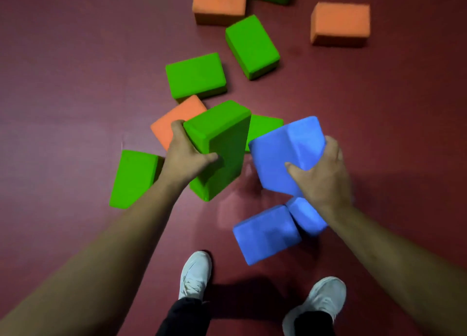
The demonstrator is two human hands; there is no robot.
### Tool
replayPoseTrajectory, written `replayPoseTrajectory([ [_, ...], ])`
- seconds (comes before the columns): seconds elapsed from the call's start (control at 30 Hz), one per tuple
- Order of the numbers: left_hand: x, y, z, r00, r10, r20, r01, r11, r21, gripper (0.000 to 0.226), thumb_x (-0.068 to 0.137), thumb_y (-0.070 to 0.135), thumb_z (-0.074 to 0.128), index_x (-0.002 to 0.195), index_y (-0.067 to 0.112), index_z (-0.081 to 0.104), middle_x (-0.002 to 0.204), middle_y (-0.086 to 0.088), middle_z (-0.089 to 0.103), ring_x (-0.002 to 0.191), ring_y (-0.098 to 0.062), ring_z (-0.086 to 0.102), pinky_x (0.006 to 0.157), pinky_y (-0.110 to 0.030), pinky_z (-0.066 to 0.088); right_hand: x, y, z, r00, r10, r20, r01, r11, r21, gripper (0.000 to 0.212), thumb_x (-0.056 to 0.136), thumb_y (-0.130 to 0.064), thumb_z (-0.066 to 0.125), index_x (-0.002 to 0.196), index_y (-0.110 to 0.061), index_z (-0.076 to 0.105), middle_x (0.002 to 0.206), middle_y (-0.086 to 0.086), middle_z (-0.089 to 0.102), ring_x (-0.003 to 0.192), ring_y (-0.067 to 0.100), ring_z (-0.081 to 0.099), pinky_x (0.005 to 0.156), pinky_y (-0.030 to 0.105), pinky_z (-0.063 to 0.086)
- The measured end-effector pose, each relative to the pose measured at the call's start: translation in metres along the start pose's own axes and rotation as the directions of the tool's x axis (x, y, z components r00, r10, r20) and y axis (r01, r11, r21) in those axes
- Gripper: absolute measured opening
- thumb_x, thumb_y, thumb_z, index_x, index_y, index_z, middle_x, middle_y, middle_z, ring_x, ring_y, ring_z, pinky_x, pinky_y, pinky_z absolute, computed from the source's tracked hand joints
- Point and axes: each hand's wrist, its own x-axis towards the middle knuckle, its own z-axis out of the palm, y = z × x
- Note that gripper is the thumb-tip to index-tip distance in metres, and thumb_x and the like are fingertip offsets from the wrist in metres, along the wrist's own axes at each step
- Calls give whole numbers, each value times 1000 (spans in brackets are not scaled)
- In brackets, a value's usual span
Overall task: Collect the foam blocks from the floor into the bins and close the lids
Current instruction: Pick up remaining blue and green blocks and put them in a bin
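White shoes [195, 272] stand on the floor [75, 83] beside a loose blue block [265, 234]. The left hand [187, 156] clamps a green block [222, 138] and the right hand [323, 176] grips a raised blue block [283, 151], probably to carry two per trip. Other blocks litter the floor; no bins show.

Both hands [188, 156] [321, 176] forward, tightly curled.

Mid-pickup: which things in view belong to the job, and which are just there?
Job: held green block in left hand; held blue block in right hand; loose green blocks, orange blocks, blue blocks.
Not the job: shoes, floor.
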Motion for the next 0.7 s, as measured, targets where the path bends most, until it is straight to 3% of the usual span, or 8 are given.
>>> replayPoseTrajectory([
  [0.07, -20, 66, -41, 992, 125, -24, -126, 991, -33, 104, 56, 27, 88, 138, 15, 27, 129, -4, 51, 114, -18, 52, 90, -24, 41, -9, -40, -66, 999, 14, -41, -12, 999, 53, 86, 69, -36, 84, 136, -6, 41, 132, 18, 53, 118, 38, 54, 95, 46, 46],
  [0.17, -56, 165, -102, 946, 324, 7, -324, 946, -25, 106, 54, 28, 84, 144, 17, 31, 141, -5, 44, 128, -21, 45, 110, -38, 37, -32, -101, -171, 989, 40, -140, -28, 996, 86, 84, 68, -32, 86, 134, -1, 44, 130, 19, 53, 119, 37, 53, 97, 42, 43],
  [0.3, -116, 290, -183, 889, 458, -7, -458, 888, -42, 96, 58, 14, 86, 140, 15, 35, 134, -5, 48, 124, -23, 46, 107, -40, 38, -81, -176, -300, 948, 53, -313, -25, 995, 92, 84, 69, -34, 85, 135, -3, 43, 132, 17, 52, 119, 38, 54, 94, 43, 44],
  [0.43, -184, 383, -246, 821, 568, -51, -571, 818, -70, 96, 56, 20, 81, 140, 15, 34, 135, -8, 47, 126, -25, 45, 107, -43, 38, -150, -227, -400, 868, 106, -486, -54, 991, 121, 86, 70, -37, 83, 137, -3, 42, 134, 17, 51, 120, 38, 53, 95, 44, 45],
  [0.7, -295, 477, -274, 665, 744, -64, -745, 657, -116, 93, 57, 16, 87, 134, 24, 36, 129, -4, 51, 118, -24, 50, 102, -45, 43, -278, -227, -513, 679, 280, -679, -139, 957, 256, 84, 68, -32, 86, 135, -3, 45, 132, 17, 54, 121, 36, 53, 98, 41, 43],
])
